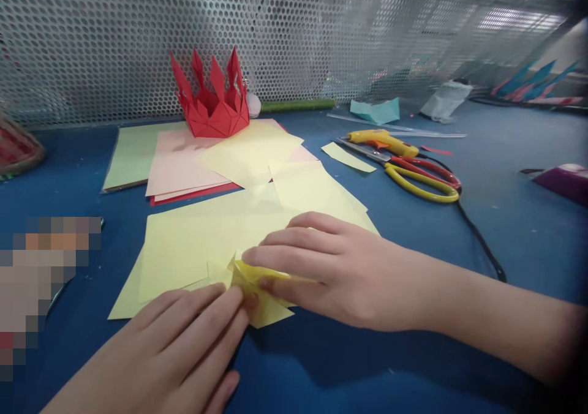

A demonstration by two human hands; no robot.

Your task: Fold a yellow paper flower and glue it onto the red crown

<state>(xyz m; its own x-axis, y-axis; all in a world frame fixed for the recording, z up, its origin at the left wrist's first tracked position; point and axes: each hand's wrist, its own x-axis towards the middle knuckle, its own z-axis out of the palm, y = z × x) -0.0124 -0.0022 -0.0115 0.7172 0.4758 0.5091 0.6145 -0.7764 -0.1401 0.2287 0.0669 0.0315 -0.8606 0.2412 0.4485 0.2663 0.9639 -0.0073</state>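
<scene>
A small folded piece of yellow paper [266, 313], with creased flaps and a pointed corner, is between my two hands near the front of the stacked sheets. My right hand [353, 273] comes in from the right and pinches it, fingers over the top and thumb on the near side. From the lower left, my left hand [179, 346] holds the paper's left part with its fingertips, the fingers close together and the thumb apart below. Beneath lie larger pale yellow sheets [193, 236]. My fingers hide part of the folds.
Behind stands a red folded-paper crown [214, 117] on pink sheets [177, 163]. To the right lie scissors [420, 181], a yellow glue gun [383, 139] with a black cord, a paper strip [348, 157] and a purple object [565, 181]. Mesh [294, 34] borders the blue table [390, 371].
</scene>
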